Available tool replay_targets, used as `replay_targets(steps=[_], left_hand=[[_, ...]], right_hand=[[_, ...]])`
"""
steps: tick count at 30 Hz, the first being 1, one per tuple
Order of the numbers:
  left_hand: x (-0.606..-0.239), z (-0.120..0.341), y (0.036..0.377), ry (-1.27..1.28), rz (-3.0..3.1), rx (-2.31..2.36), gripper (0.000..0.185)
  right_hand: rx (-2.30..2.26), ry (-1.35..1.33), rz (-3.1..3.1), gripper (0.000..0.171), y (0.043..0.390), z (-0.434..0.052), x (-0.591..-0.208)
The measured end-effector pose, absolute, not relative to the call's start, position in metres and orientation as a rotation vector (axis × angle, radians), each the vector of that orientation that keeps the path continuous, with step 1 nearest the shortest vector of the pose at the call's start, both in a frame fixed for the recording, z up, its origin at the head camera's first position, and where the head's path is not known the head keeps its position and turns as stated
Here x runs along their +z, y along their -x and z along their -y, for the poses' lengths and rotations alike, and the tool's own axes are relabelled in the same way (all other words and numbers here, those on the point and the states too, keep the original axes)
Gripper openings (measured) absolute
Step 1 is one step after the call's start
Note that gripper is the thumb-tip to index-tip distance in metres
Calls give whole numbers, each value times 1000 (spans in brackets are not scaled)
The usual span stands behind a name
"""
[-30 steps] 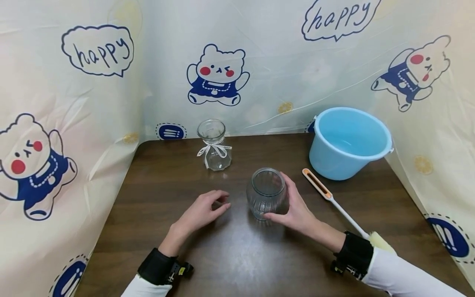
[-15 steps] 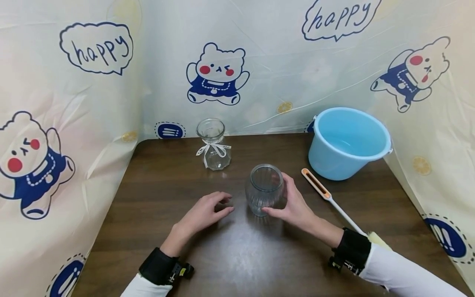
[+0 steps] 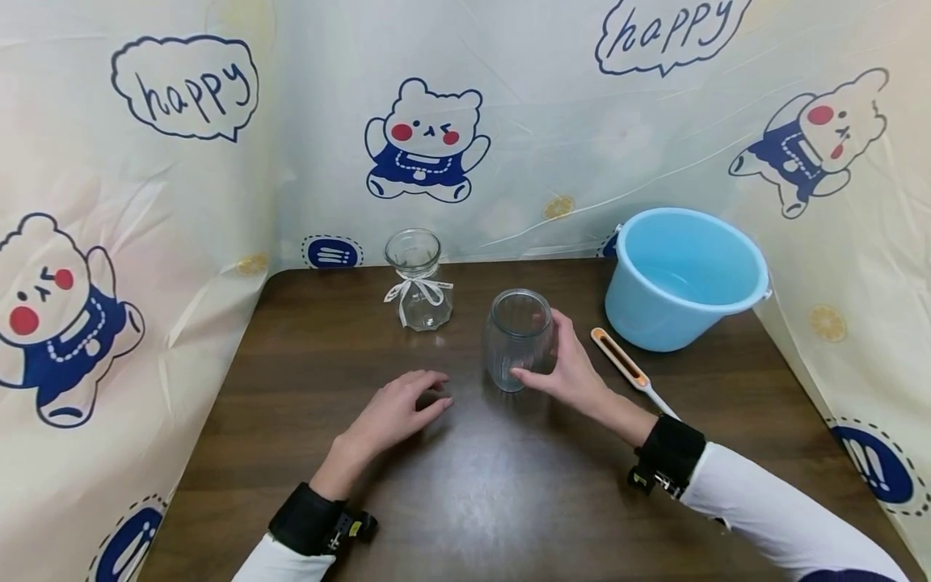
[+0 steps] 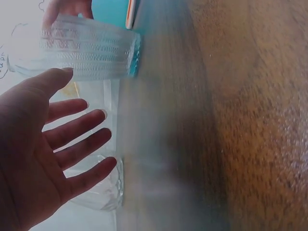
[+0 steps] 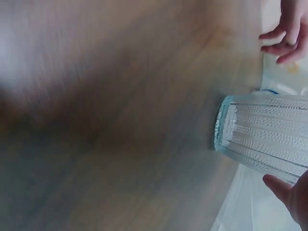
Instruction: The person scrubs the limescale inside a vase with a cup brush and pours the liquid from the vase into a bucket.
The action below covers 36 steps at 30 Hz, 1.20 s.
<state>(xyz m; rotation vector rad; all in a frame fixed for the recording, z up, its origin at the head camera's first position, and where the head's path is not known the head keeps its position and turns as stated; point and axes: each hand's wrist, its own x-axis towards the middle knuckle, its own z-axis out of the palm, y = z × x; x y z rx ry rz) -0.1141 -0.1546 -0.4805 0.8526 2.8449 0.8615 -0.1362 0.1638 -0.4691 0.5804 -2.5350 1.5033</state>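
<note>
Bright even light, glare patch on the table (image 3: 465, 453), both wrist views motion-blurred

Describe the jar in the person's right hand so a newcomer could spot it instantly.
Start at the blue bucket at the brown table's far right. Left of it, the right hand grips a ribbed glass jar. Unlike the glass vase behind, it has no white bow.

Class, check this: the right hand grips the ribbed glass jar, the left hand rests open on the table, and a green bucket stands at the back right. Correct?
Not quite: the bucket is light blue, as the head view shows. The right hand does grip the ribbed glass jar, and the left hand rests open on the table.
</note>
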Motion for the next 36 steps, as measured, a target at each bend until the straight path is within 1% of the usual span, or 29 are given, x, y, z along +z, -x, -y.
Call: replay_targets(steps=[4,19,36], left_hand=[[-478,155,115,-838,-2876,816,40],[-479,162,112,-834,-2915,796,37],[-481,166,111,-820,-2935,787,33]], right_hand=[[1491,-539,2558,103,154,-164,-468],[1437,-381,2612,102,224,-161,-466],[1391,-313,2613,104,263,-158,-466]])
